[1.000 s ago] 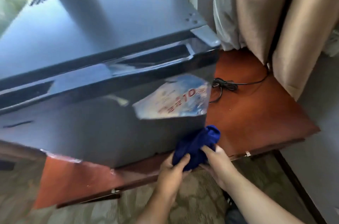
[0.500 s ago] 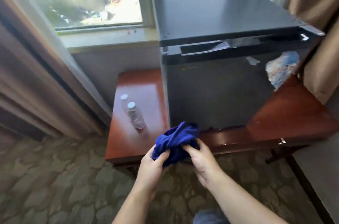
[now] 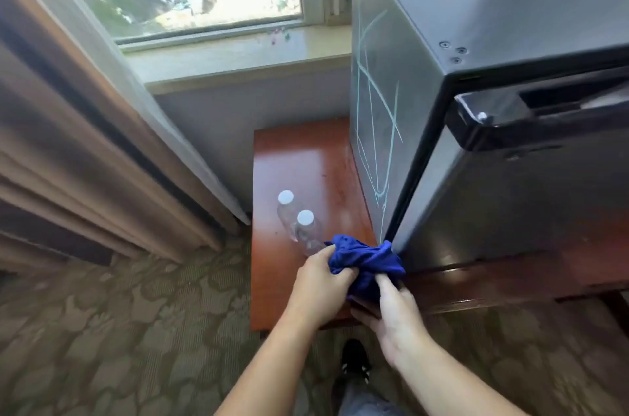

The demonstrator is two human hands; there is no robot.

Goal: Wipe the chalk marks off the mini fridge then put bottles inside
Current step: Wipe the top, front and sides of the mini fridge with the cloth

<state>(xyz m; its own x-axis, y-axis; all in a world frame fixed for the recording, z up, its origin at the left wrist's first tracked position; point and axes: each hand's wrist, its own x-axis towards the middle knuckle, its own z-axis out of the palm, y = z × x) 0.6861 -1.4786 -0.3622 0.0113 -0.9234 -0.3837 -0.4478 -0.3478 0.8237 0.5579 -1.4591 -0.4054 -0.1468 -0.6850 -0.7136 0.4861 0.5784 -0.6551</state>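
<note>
Both hands grip one blue cloth (image 3: 364, 259). The left hand (image 3: 320, 286) has its fingers curled round the left end. The right hand (image 3: 394, 317) pinches the right end from below. Both hands are low, at the bottom front left corner of the fridge (image 3: 510, 194), and the cloth touches that corner.

The fridge is big and dark grey, and its door is closed. It sits on a red-brown tabletop (image 3: 292, 156), which sticks out to the fridge's left.

The chalk marks (image 3: 374, 102) are on the fridge's left wall. They are long pale lines that cross. They run mostly up and down, from high on the wall to the bottom front corner. So the marks lie up and away from the hands, and their low end is just above the cloth. The right hand is nearer the corner. I think the wiping has not begun, and the cloth must go up along the lines.

Two bottles (image 3: 306, 231) with white caps stand left of the fridge, just beside the left hand. They are not inside the fridge yet.
</note>
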